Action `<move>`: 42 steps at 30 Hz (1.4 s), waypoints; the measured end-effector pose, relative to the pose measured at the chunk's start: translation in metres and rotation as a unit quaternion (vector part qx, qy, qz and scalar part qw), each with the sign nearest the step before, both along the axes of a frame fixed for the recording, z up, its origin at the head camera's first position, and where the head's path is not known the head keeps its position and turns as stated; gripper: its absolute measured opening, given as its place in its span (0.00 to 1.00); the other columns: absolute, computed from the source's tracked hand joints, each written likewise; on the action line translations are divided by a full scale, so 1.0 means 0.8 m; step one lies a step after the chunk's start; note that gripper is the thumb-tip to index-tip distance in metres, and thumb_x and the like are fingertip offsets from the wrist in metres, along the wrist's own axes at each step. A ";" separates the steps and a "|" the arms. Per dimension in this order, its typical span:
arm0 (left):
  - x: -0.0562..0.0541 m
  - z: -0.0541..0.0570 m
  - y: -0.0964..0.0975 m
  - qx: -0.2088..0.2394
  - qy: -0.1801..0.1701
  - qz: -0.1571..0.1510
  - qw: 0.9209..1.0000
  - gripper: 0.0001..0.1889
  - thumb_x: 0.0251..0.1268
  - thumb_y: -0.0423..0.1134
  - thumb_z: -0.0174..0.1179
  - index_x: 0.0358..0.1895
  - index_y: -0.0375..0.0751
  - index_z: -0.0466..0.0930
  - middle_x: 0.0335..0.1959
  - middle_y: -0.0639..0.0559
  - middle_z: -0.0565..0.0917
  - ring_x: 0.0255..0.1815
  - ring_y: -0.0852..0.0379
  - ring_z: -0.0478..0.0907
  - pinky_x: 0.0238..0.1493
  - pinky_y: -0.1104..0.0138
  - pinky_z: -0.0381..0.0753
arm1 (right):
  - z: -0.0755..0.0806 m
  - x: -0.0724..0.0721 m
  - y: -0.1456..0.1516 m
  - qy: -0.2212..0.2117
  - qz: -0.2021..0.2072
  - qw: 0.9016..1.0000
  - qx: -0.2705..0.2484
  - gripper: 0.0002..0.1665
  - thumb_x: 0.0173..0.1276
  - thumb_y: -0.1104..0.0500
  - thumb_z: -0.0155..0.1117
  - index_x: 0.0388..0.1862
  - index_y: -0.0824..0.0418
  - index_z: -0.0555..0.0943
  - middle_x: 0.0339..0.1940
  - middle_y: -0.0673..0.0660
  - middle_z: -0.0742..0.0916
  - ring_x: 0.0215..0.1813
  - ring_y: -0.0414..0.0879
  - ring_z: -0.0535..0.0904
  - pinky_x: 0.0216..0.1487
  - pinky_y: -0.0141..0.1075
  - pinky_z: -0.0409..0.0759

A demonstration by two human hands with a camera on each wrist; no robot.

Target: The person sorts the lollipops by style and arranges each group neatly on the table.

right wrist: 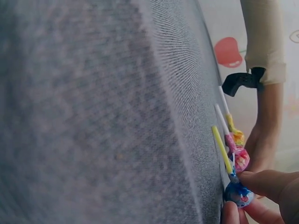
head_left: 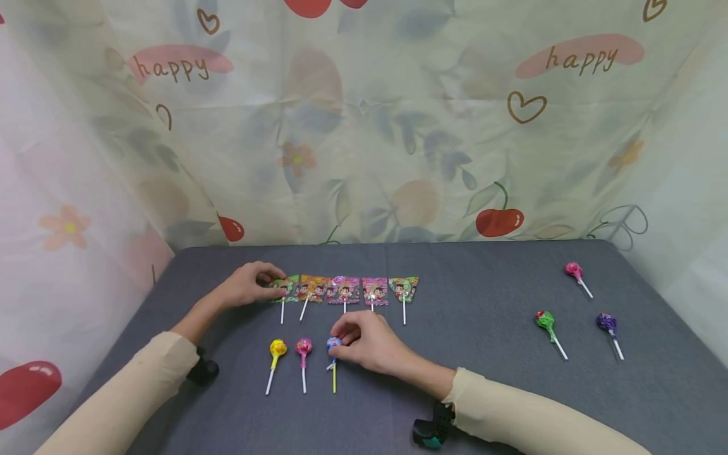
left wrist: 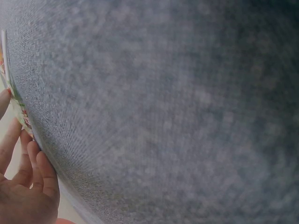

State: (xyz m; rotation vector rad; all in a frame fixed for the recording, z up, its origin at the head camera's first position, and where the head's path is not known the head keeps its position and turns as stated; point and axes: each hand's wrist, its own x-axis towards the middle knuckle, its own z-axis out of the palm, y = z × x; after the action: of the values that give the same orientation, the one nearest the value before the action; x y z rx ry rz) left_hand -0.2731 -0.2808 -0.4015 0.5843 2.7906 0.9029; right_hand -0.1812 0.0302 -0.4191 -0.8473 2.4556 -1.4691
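Your right hand (head_left: 368, 342) pinches a blue film-wrapped round lollipop (head_left: 333, 342), left hand (head_left: 250, 284) a green flat-packet lollipop (head_left: 292, 289). Likely aligning; next, release gently.

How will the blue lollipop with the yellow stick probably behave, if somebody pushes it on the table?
The blue lollipop may swing in an arc, since its round head is much wider than its thin yellow stick. It is probably head-heavy, with most bulk at one end. Its glossy-looking wrapper could slip slightly in the right hand.
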 end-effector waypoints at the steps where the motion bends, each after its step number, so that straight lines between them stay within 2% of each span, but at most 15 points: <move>1: 0.000 0.000 0.000 0.000 0.000 0.000 1.000 0.21 0.67 0.45 0.70 0.56 0.34 0.83 0.52 0.39 0.80 0.54 0.40 0.77 0.55 0.45 0.75 | 0.000 0.000 0.000 -0.001 0.000 1.000 0.001 0.10 0.58 0.65 0.80 0.37 0.62 0.86 0.28 0.47 0.84 0.32 0.39 0.81 0.37 0.33 0.78; 6: -0.001 0.000 0.000 0.001 0.000 -0.001 1.000 0.21 0.67 0.45 0.70 0.56 0.34 0.84 0.52 0.39 0.80 0.54 0.40 0.78 0.55 0.45 0.75 | 0.003 0.000 0.005 -0.018 0.001 1.000 0.002 0.13 0.58 0.63 0.81 0.39 0.62 0.86 0.32 0.49 0.85 0.37 0.44 0.83 0.40 0.33 0.79; 13: -0.002 0.000 -0.001 0.002 0.000 -0.001 1.000 0.21 0.67 0.45 0.70 0.56 0.34 0.84 0.52 0.40 0.80 0.54 0.40 0.78 0.55 0.45 0.75 | 0.012 0.002 0.017 -0.047 0.019 0.998 -0.037 0.18 0.58 0.62 0.81 0.44 0.68 0.84 0.38 0.58 0.86 0.43 0.54 0.84 0.43 0.34 0.82; 20: -0.003 -0.001 -0.003 0.003 0.001 -0.005 1.000 0.21 0.67 0.45 0.70 0.56 0.34 0.84 0.52 0.40 0.81 0.54 0.40 0.78 0.55 0.45 0.75 | 0.022 0.000 0.041 -0.055 0.041 0.996 -0.060 0.18 0.61 0.63 0.79 0.47 0.69 0.83 0.44 0.62 0.85 0.44 0.51 0.83 0.46 0.37 0.83; 23: -0.003 -0.001 -0.003 0.002 0.002 -0.004 1.000 0.21 0.67 0.45 0.70 0.56 0.34 0.84 0.52 0.40 0.81 0.53 0.40 0.78 0.54 0.45 0.75 | 0.028 -0.002 0.058 -0.049 0.057 0.995 -0.068 0.16 0.63 0.64 0.77 0.46 0.70 0.83 0.44 0.63 0.85 0.43 0.49 0.84 0.47 0.40 0.83; 29: -0.001 0.000 -0.001 -0.001 0.003 -0.003 1.000 0.21 0.67 0.44 0.70 0.56 0.34 0.83 0.52 0.39 0.80 0.54 0.39 0.78 0.54 0.45 0.75 | 0.033 -0.008 0.100 -0.038 0.077 0.994 -0.070 0.11 0.68 0.64 0.72 0.46 0.69 0.84 0.40 0.55 0.87 0.42 0.51 0.84 0.45 0.41 0.83; 35: -0.002 -0.002 -0.001 0.000 0.003 -0.001 1.000 0.21 0.67 0.45 0.70 0.56 0.34 0.83 0.52 0.39 0.80 0.54 0.39 0.78 0.54 0.45 0.75 | 0.031 -0.011 0.145 -0.048 0.070 0.994 -0.064 0.12 0.69 0.63 0.72 0.47 0.69 0.84 0.42 0.57 0.87 0.42 0.53 0.84 0.44 0.39 0.83; 42: -0.002 -0.002 0.001 -0.009 -0.003 0.010 1.000 0.21 0.67 0.45 0.70 0.56 0.35 0.84 0.52 0.40 0.80 0.54 0.41 0.78 0.55 0.45 0.75 | 0.027 -0.015 0.196 -0.037 0.057 0.996 -0.063 0.12 0.70 0.63 0.71 0.48 0.69 0.84 0.42 0.59 0.87 0.42 0.56 0.84 0.43 0.39 0.83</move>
State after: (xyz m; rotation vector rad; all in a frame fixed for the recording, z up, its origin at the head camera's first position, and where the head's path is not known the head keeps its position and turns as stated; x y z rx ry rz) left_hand -0.2749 -0.2797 -0.4027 0.5519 2.8001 0.8800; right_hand -0.1934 0.1870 -0.3979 -0.9229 2.2428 -1.5969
